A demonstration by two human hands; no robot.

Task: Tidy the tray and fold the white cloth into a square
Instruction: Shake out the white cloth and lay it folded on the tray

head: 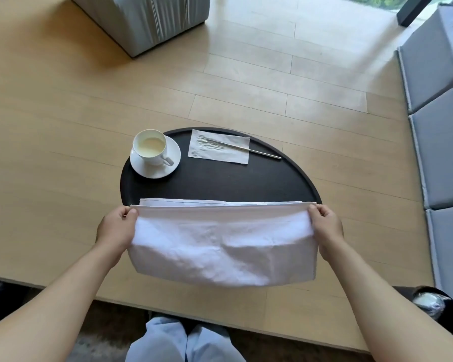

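Over the tray [285, 178], left hand [115, 228] and right hand [324, 226] pinch the half-folded cloth [220, 246] by its top corners; next, likely fold end to end.

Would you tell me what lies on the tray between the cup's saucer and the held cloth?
Nothing: the head view shows bare black tray between saucer and white cloth.
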